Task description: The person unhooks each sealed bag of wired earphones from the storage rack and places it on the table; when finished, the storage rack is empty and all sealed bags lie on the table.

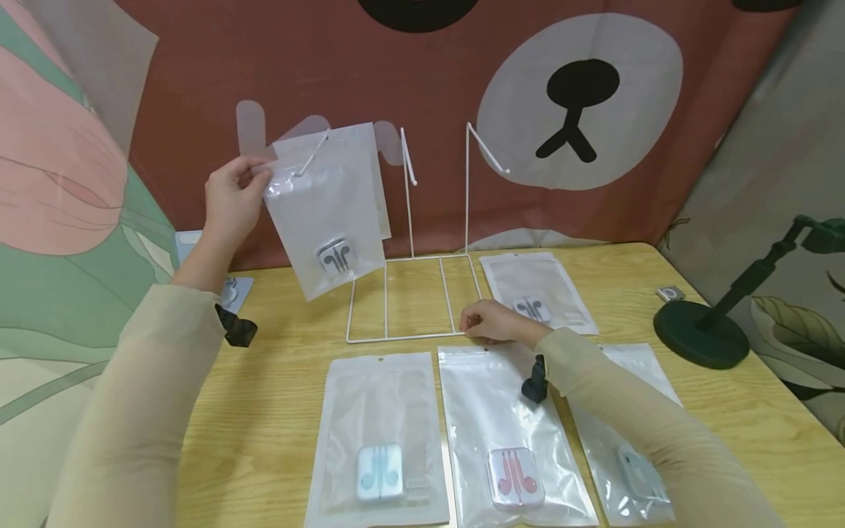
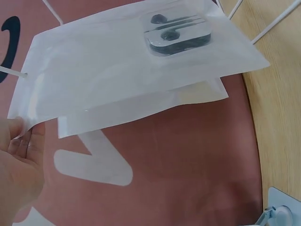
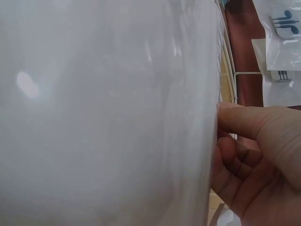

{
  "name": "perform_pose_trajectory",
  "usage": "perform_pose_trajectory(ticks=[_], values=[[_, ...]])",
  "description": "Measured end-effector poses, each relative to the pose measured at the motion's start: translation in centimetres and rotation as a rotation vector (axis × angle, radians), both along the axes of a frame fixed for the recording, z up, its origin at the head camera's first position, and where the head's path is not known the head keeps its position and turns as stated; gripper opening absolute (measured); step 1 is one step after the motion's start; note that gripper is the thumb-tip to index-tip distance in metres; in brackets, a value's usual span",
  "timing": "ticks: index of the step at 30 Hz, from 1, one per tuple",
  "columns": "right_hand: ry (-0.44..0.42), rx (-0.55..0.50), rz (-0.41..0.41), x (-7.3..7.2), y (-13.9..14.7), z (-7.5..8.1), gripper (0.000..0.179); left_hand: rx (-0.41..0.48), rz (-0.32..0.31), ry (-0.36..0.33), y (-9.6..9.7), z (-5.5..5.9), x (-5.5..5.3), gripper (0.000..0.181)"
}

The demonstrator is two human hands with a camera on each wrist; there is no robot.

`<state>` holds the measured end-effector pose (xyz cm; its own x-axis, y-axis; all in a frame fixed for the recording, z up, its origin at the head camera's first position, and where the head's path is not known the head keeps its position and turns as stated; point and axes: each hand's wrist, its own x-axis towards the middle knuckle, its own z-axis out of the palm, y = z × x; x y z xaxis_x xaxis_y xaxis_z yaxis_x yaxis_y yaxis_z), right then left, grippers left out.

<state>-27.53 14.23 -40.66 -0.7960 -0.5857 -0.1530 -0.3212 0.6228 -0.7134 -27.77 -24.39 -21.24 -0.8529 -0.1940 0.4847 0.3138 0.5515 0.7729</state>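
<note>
Mostly covered, a second bag sits behind the front bag, which hangs tilted from the left hook, pale and glossy, dark earphones showing; left hand raised, pinching its top corner; right hand low beside the rack, fingertips hidden, grip impossible to tell

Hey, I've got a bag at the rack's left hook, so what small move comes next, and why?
I'd probably loosen the left hand and let the white bag hang. The left hook seems to pass through its top, yet the hand pinches its upper corner and the bag looks tilted. The right hand, at the front corner of the white wire rack, could steady it meanwhile.
</note>
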Motion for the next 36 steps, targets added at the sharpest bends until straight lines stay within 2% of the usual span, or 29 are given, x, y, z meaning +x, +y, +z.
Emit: perform_pose_trajectory(ticks=[5, 13, 18, 24, 27, 31, 36], values=[[0.012, 0.006, -0.005, -0.2, 0.0, -0.3, 0.008, 0.009, -0.021, 0.033, -0.4, 0.1, 1.1, 0.026], [-0.004, -0.035, 0.027, -0.2, 0.2, -0.2, 0.011, 0.009, -0.065, 0.002, -1.1, 0.4, 3.2, 0.026], [0.029, -0.051, 0.058, 0.0, 0.3, 0.0, 0.013, -0.02, -0.069, 0.011, -1.6, 0.6, 4.3, 0.023], [0.043, 0.014, 0.007, 0.0, -0.1, -0.1, 0.008, -0.008, -0.092, 0.053, -2.2, 1.1, 6.0, 0.015], [0.036, 0.026, -0.003, 0.0, -0.2, -0.2, 0.007, 0.027, -0.12, 0.086, -2.5, 1.5, 7.0, 0.012], [0.031, 0.026, -0.006, -0.1, -0.2, -0.1, 0.007, 0.153, -0.209, 0.111, -3.3, 1.9, 8.6, 0.011], [0.04, 0.033, -0.006, 0.0, -0.2, -0.1, 0.008, 0.291, -0.325, 0.109, -4.9, 1.4, 10.4, 0.01]])
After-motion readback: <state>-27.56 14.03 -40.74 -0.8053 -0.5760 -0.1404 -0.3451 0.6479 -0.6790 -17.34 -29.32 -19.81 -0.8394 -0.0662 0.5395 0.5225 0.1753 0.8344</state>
